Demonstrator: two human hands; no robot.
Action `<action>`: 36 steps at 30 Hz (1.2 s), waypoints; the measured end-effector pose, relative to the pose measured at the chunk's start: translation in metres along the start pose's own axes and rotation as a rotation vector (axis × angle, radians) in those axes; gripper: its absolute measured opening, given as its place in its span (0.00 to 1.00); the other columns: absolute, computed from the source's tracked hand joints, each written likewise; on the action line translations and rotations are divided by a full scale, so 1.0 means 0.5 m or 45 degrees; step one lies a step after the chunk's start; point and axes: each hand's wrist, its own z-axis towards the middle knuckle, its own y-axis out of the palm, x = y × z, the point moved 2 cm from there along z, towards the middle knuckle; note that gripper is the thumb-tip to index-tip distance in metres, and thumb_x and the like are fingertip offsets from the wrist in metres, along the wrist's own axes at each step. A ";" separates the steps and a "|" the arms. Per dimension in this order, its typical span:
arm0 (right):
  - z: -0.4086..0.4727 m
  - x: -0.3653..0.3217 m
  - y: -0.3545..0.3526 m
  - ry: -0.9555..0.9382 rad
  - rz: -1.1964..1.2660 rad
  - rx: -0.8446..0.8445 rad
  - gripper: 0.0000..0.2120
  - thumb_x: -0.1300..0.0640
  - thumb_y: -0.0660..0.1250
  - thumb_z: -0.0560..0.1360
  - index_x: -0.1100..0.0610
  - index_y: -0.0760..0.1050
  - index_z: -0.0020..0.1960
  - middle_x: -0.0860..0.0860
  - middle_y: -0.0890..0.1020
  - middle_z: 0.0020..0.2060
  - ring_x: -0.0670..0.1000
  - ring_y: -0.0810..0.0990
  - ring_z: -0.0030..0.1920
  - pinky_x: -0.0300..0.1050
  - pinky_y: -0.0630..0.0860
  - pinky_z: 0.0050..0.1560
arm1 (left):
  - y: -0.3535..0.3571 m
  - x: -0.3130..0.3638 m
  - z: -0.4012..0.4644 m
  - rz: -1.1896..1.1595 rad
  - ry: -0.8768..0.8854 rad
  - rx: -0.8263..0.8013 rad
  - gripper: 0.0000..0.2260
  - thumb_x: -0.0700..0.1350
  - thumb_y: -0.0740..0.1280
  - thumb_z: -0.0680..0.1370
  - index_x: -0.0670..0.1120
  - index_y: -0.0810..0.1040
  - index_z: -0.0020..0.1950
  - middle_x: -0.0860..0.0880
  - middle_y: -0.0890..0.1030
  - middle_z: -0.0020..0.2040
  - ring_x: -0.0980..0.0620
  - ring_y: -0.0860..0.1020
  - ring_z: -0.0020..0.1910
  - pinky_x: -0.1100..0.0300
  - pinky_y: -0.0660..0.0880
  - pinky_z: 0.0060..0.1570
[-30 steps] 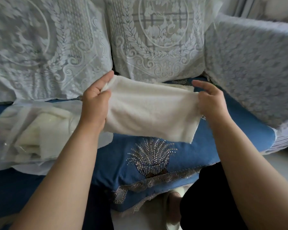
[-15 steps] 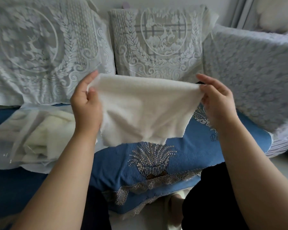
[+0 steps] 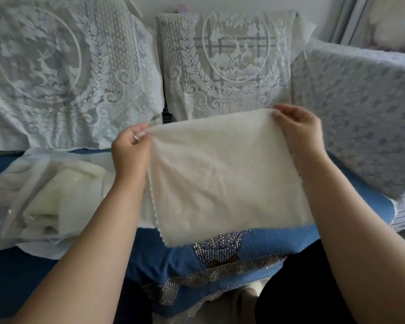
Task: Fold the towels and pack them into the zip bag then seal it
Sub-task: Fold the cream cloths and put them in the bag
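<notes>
Both hands, left (image 3: 131, 150) and right (image 3: 297, 129), pinching towel (image 3: 225, 178) corners, frame centre | bag (image 3: 45, 190) lower left already holding towels | folding, packing, sealing pending

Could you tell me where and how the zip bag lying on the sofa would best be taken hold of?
Probably by its near edge, coming from the right, where the left hand is closest. The zip bag lies flat on the blue sofa cover, bulging with pale towels, so only its thin rim gives a pinch. Which edge carries the zip I cannot tell. Both hands now hold a towel.
</notes>
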 end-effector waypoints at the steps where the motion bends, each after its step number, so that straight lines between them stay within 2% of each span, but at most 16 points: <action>1: 0.014 0.035 0.009 0.065 -0.066 -0.045 0.09 0.57 0.71 0.73 0.52 0.81 0.53 0.46 0.83 0.42 0.36 0.78 0.35 0.30 0.73 0.41 | 0.011 -0.025 0.007 0.042 -0.106 -0.043 0.14 0.36 0.64 0.74 0.48 0.80 0.57 0.53 0.82 0.48 0.60 0.77 0.39 0.63 0.74 0.45; 5: 0.044 0.129 0.024 0.252 -0.101 -0.114 0.10 0.64 0.68 0.73 0.57 0.79 0.54 0.47 0.81 0.38 0.41 0.76 0.34 0.31 0.74 0.37 | 0.042 -0.077 0.004 0.088 -0.339 -0.184 0.15 0.36 0.63 0.75 0.48 0.79 0.60 0.49 0.82 0.50 0.52 0.79 0.46 0.60 0.75 0.49; 8: 0.053 0.165 0.002 0.379 -0.252 -0.210 0.10 0.69 0.66 0.71 0.55 0.79 0.41 0.49 0.77 0.35 0.47 0.71 0.34 0.34 0.70 0.34 | 0.050 -0.085 -0.013 0.253 -0.310 -0.273 0.14 0.38 0.63 0.74 0.51 0.81 0.55 0.49 0.82 0.52 0.53 0.79 0.45 0.60 0.76 0.46; 11: 0.033 0.196 -0.040 0.539 -0.683 -0.567 0.12 0.70 0.63 0.70 0.55 0.79 0.37 0.53 0.79 0.35 0.49 0.72 0.36 0.37 0.69 0.36 | 0.044 -0.100 -0.041 0.719 -0.182 -0.523 0.10 0.41 0.63 0.75 0.52 0.82 0.47 0.53 0.81 0.47 0.52 0.79 0.47 0.56 0.76 0.49; 14: -0.005 0.212 -0.079 0.720 -1.184 -1.031 0.10 0.64 0.64 0.74 0.52 0.81 0.42 0.50 0.83 0.42 0.49 0.78 0.44 0.45 0.73 0.47 | 0.037 -0.124 -0.084 1.368 -0.138 -1.026 0.10 0.43 0.61 0.76 0.51 0.82 0.48 0.52 0.80 0.47 0.49 0.78 0.48 0.56 0.76 0.49; 16: -0.022 0.213 -0.080 0.719 -1.437 -1.141 0.07 0.58 0.65 0.75 0.49 0.81 0.45 0.48 0.83 0.48 0.49 0.79 0.51 0.47 0.73 0.52 | 0.034 -0.134 -0.108 1.703 -0.110 -1.308 0.09 0.47 0.63 0.76 0.50 0.82 0.51 0.51 0.82 0.50 0.49 0.79 0.49 0.56 0.76 0.49; 17: -0.024 0.214 -0.069 0.632 -1.517 -1.117 0.06 0.56 0.65 0.75 0.50 0.81 0.47 0.49 0.82 0.51 0.50 0.79 0.53 0.47 0.73 0.54 | 0.035 -0.134 -0.116 1.793 -0.082 -1.358 0.09 0.50 0.63 0.76 0.50 0.82 0.51 0.51 0.82 0.50 0.50 0.79 0.49 0.57 0.75 0.48; 20: -0.034 0.213 0.006 0.276 -1.405 -0.954 0.13 0.56 0.64 0.77 0.58 0.79 0.59 0.53 0.80 0.59 0.54 0.77 0.59 0.44 0.70 0.58 | 0.042 -0.121 -0.119 1.762 0.042 -1.154 0.10 0.53 0.62 0.77 0.51 0.81 0.48 0.51 0.82 0.47 0.49 0.78 0.46 0.57 0.75 0.44; 22: -0.052 0.213 0.078 0.131 -1.188 -0.990 0.16 0.61 0.63 0.77 0.58 0.74 0.65 0.52 0.78 0.63 0.52 0.75 0.63 0.42 0.69 0.62 | 0.047 -0.099 -0.120 1.638 0.170 -0.933 0.08 0.51 0.60 0.78 0.52 0.79 0.48 0.52 0.80 0.47 0.49 0.77 0.45 0.57 0.73 0.41; 24: -0.068 0.231 0.139 0.094 -1.106 -1.122 0.23 0.64 0.61 0.76 0.53 0.68 0.70 0.52 0.74 0.67 0.53 0.75 0.64 0.46 0.70 0.64 | 0.044 -0.072 -0.118 1.472 0.361 -0.701 0.08 0.48 0.61 0.79 0.51 0.79 0.48 0.52 0.79 0.47 0.48 0.75 0.44 0.57 0.68 0.38; 26: -0.070 0.268 0.175 0.145 -1.254 -1.224 0.31 0.61 0.62 0.74 0.46 0.59 0.74 0.52 0.69 0.70 0.56 0.72 0.64 0.53 0.71 0.63 | 0.030 -0.046 -0.109 1.308 0.604 -0.451 0.05 0.46 0.64 0.78 0.49 0.80 0.47 0.50 0.80 0.47 0.46 0.75 0.48 0.55 0.69 0.40; 28: -0.064 0.303 0.186 0.190 -1.559 -1.261 0.38 0.53 0.67 0.72 0.46 0.51 0.76 0.51 0.62 0.74 0.58 0.63 0.72 0.61 0.63 0.68 | 0.005 -0.035 -0.092 1.277 0.776 -0.273 0.05 0.44 0.67 0.75 0.48 0.80 0.49 0.48 0.81 0.50 0.42 0.74 0.53 0.50 0.71 0.47; 30: -0.052 0.309 0.186 0.261 -1.762 -1.264 0.37 0.46 0.70 0.70 0.53 0.58 0.74 0.53 0.68 0.70 0.58 0.66 0.69 0.60 0.62 0.68 | -0.025 -0.042 -0.073 1.378 0.736 -0.180 0.12 0.44 0.70 0.73 0.48 0.79 0.56 0.46 0.78 0.57 0.40 0.72 0.57 0.47 0.70 0.51; 32: -0.042 0.287 0.185 0.317 -1.784 -1.300 0.31 0.44 0.71 0.70 0.59 0.69 0.67 0.53 0.76 0.58 0.56 0.74 0.57 0.50 0.68 0.59 | -0.056 -0.049 -0.059 1.502 0.590 -0.155 0.22 0.45 0.71 0.71 0.49 0.73 0.65 0.45 0.73 0.65 0.39 0.69 0.62 0.45 0.68 0.54; 34: -0.039 0.245 0.180 0.353 -1.738 -1.356 0.30 0.43 0.71 0.70 0.59 0.71 0.65 0.52 0.76 0.61 0.55 0.75 0.57 0.46 0.69 0.55 | -0.084 -0.053 -0.049 1.603 0.437 -0.195 0.28 0.45 0.70 0.71 0.49 0.66 0.70 0.43 0.67 0.69 0.37 0.66 0.64 0.43 0.67 0.55; 36: -0.044 0.199 0.173 0.445 -1.554 -1.355 0.26 0.41 0.70 0.71 0.55 0.73 0.63 0.51 0.76 0.62 0.54 0.75 0.59 0.45 0.70 0.57 | -0.105 -0.053 -0.043 1.648 0.264 -0.249 0.29 0.44 0.67 0.72 0.47 0.62 0.71 0.41 0.65 0.68 0.36 0.66 0.63 0.43 0.68 0.55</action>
